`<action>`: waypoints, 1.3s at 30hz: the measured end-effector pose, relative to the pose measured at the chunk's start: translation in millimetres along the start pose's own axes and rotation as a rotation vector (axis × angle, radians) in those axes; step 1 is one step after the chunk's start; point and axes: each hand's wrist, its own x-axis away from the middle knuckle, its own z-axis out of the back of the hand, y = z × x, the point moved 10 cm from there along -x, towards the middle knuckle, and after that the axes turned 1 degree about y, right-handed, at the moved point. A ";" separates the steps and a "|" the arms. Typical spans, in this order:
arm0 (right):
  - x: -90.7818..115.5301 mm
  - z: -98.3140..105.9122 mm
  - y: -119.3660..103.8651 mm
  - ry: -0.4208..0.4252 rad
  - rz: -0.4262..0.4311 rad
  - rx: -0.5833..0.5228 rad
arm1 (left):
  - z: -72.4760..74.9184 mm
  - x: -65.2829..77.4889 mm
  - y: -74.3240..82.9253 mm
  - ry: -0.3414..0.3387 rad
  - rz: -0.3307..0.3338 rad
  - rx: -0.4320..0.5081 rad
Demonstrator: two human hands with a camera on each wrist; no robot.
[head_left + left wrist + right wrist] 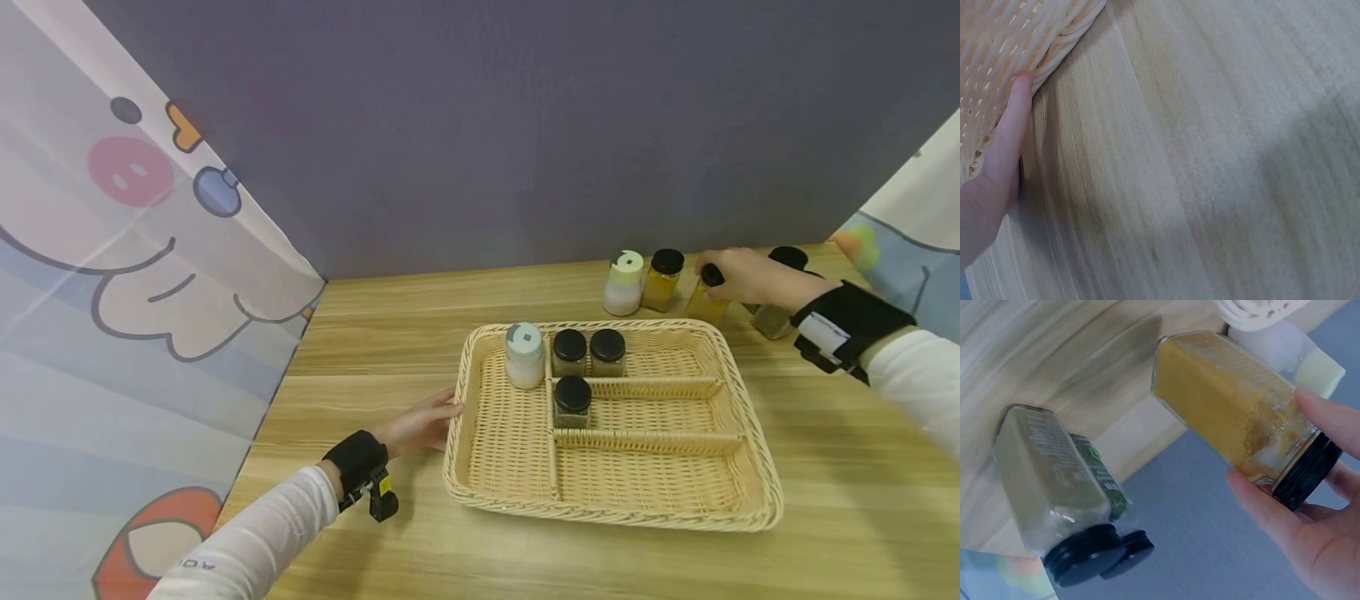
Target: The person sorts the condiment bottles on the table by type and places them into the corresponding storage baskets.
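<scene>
In the head view my right hand (742, 273) pinches a square glass spice jar (1222, 400) of yellow-orange powder near its black lid, behind the basket's back right. Whether its base touches the table I cannot tell. My left hand (420, 425) touches the left side of the divided wicker basket (512, 450), one straight finger (1013, 119) lying against the outer weave. Inside the basket, a white shaker (525, 358) stands in the left compartment. Two black-lidded jars (570, 352) occupy the back right compartment, and another black-lidded jar (573, 402) stands in the middle one.
Left of my right hand stand a yellow-powder jar (663, 282) and a shaker with a pale green lid (624, 283). Two more black-lidded jars (1054, 469) stand to its right. A grey panel (480, 142) rises behind the wooden table (375, 333); printed curtains (112, 333) hang at both sides.
</scene>
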 end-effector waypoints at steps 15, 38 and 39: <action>0.3 21.0 -5.4 -0.013 -0.005 0.023 | -1.5 0.6 1.1 -0.005 -0.001 -0.012; 3.9 31.1 -21.9 -0.042 0.014 0.063 | -0.9 -1.0 -0.1 -0.004 0.000 -0.013; 4.1 30.8 -24.3 -0.044 0.020 0.063 | -0.9 -1.1 0.0 -0.003 -0.001 -0.015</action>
